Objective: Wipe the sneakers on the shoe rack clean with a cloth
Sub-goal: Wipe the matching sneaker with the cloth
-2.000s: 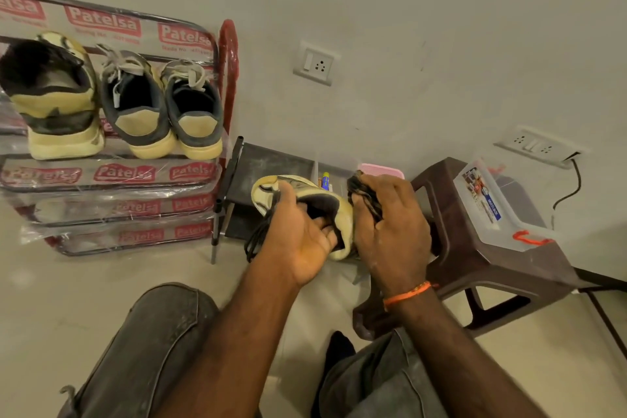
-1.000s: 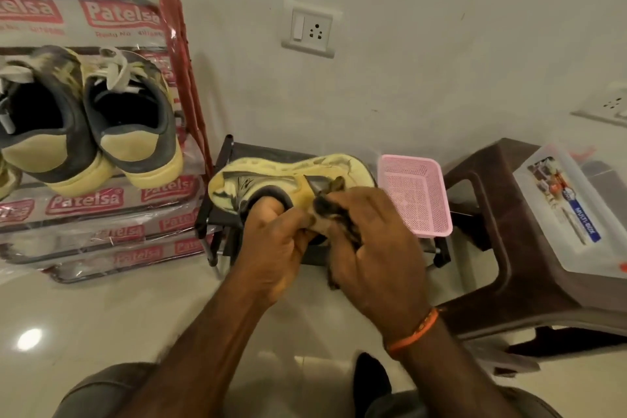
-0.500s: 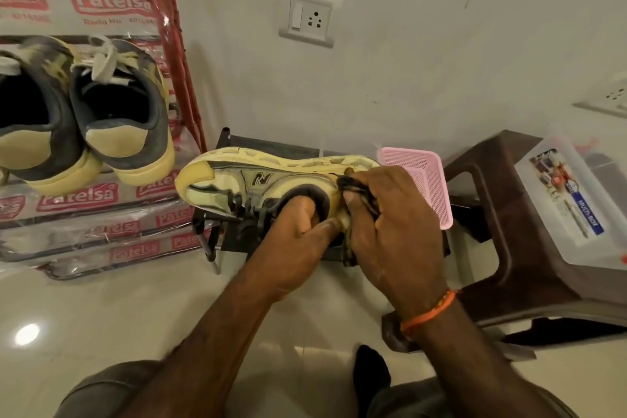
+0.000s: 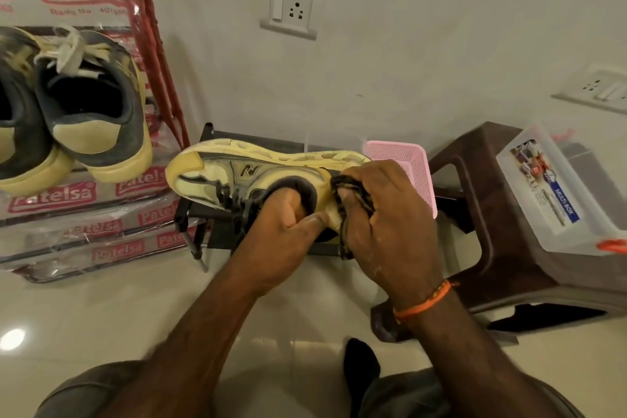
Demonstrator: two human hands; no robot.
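A cream and grey sneaker (image 4: 237,170) lies on its side in mid-air, sole facing away, toe to the left. My left hand (image 4: 281,241) holds it with fingers inside the collar and the thumb outside the heel. My right hand (image 4: 383,224) grips a dark crumpled cloth (image 4: 349,190) against the heel. On the shoe rack (image 4: 81,197) at the left sit two grey and cream sneakers (image 4: 98,112), heels toward me.
A low black stand (image 4: 210,214) with a pink mesh basket (image 4: 403,166) sits behind the held shoe. A brown plastic stool (image 4: 485,241) at the right carries a clear box (image 4: 556,193). Wall sockets (image 4: 291,7) are above. My knees show at the bottom.
The sneaker has been turned from heel-up to lying sideways with its side logo showing. My right hand with the cloth has stayed at the heel. The view has come closer.
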